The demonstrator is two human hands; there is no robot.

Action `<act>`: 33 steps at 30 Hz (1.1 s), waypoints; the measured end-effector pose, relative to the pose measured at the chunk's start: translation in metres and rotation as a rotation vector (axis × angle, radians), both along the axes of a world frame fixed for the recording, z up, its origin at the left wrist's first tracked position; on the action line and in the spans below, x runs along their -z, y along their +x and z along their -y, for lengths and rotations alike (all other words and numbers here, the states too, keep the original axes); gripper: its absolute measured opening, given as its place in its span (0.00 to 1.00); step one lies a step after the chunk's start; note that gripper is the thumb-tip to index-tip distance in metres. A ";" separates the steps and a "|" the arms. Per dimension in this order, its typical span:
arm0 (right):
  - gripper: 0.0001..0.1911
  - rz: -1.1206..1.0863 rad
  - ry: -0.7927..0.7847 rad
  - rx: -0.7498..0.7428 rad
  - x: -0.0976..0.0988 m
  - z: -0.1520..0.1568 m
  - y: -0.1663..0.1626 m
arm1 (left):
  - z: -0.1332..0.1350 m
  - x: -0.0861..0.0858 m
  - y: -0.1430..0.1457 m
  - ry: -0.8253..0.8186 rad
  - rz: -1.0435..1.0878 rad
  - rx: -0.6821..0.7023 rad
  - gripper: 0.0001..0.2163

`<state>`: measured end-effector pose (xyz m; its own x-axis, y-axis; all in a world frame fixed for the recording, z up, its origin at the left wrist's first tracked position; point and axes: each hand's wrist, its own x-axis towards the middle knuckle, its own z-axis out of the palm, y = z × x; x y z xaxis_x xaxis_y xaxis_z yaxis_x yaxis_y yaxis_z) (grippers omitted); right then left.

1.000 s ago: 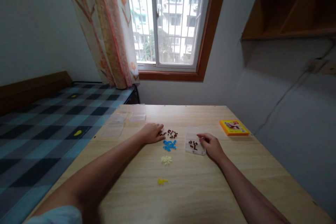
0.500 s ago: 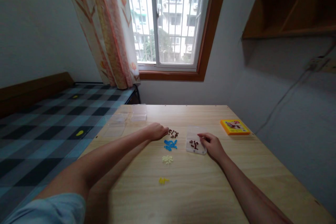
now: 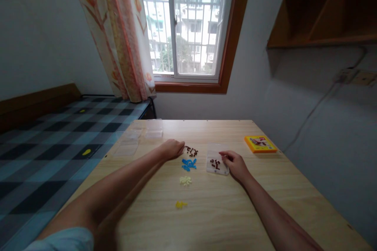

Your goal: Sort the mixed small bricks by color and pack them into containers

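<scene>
Out at the far end of my stretched left arm, my left hand [image 3: 173, 149] has its fingers drawn together at the left edge of a loose pile of small brown plastic pieces [image 3: 192, 151]. Anything between those fingertips is too small to make out. My right hand [image 3: 236, 165] reaches over the right side of a clear plastic box [image 3: 209, 168]. Its thumb and index finger are close together above the box, and the other fingers curl under. Several brown pieces [image 3: 215, 164] lie inside the box, just left of the thumb. I cannot tell whether the right fingers pinch a piece.
Blue pieces [image 3: 189, 164], cream pieces [image 3: 185, 180] and yellow pieces [image 3: 180, 204] form a row of piles toward me. Clear plastic cases [image 3: 126, 147] lie at the table's left back. An orange-yellow box [image 3: 260, 144] sits at the right edge. A checked bed [image 3: 53, 141] adjoins the left.
The view has shifted slightly, moving everything a little left and down. Both hands stay about where they were, left at the brown pile and right over the clear box.
</scene>
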<state>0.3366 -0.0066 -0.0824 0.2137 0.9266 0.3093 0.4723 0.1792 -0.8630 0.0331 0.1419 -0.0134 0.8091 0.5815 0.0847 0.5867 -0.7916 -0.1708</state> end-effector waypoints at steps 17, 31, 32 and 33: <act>0.15 0.008 0.047 -0.028 -0.003 0.001 -0.001 | 0.086 -0.001 0.126 -0.119 0.052 0.266 0.12; 0.16 0.014 -0.011 -0.012 0.002 0.000 0.001 | 0.007 -0.002 -0.038 -0.006 -0.020 -0.229 0.22; 0.16 0.009 -0.013 -0.010 0.002 0.000 0.001 | 0.007 0.001 -0.037 -0.015 -0.020 -0.204 0.23; 0.16 0.004 -0.014 -0.008 0.002 0.000 0.001 | 0.008 0.003 -0.035 -0.026 -0.021 -0.181 0.23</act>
